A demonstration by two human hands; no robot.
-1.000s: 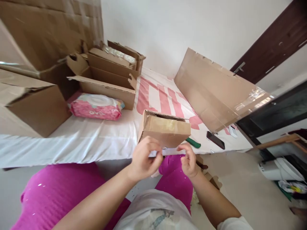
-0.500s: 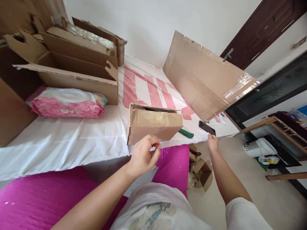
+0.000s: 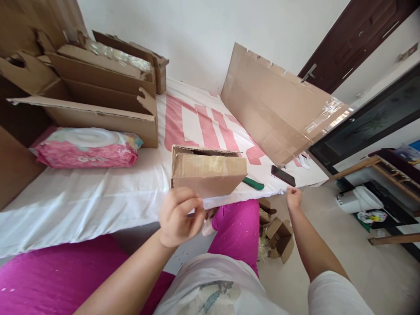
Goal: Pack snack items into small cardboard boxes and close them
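Note:
My left hand (image 3: 182, 217) is raised at the table's front edge, before a small taped cardboard box (image 3: 210, 177). Its fingers are curled and the thumb bends toward them in a pinch; whatever may be between them is too small to make out. Off to the right, my right hand (image 3: 293, 198) is closed at the table edge, just below a dark phone (image 3: 283, 175) and apart from it. A tiny pale object (image 3: 281, 191) lies by that edge, left of my right fingers. The green handle (image 3: 255, 183) of a tool sticks out from beside the small box.
A pink wipes pack (image 3: 88, 148) and an open carton (image 3: 101, 111) stand on the left. A large cardboard sheet (image 3: 269, 100) leans at the back right. On the floor are torn cardboard pieces (image 3: 278, 236) and a white bucket (image 3: 359, 199).
My left hand has moved left, now in front of the small box's lower left corner. My right hand has dropped slightly away from the phone, which stays on the table.

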